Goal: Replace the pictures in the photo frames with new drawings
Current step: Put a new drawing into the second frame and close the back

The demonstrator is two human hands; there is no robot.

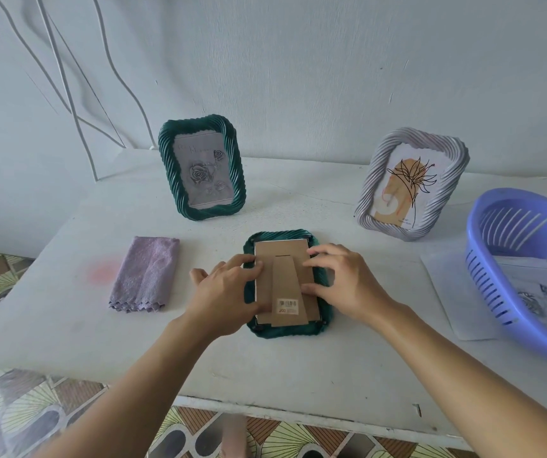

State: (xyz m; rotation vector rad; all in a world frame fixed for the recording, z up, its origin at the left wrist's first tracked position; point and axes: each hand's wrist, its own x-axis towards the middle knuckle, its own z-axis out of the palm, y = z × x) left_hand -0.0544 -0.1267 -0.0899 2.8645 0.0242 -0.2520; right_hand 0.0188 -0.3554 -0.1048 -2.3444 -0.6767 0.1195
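My hands, left [229, 285] and right [344, 285], press fingertips on the cardboard backing [285, 279] of the face-down green frame [287, 330] mid-desk, gripping nothing. I judge the retaining tabs need turning next; two upright frames [201, 166] wait behind.

Folded lilac cloth [146, 276] on white table [67, 309], blue basket [483, 246] opposite.

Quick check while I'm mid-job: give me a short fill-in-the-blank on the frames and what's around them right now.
1. The green frame under both hands lies face ____.
2. The standing green frame shows a drawing of ____.
3. The folded cloth left of the left hand is ____ in colour.
4. The basket beside the right hand is ____.

Missing words: down; roses; purple; blue
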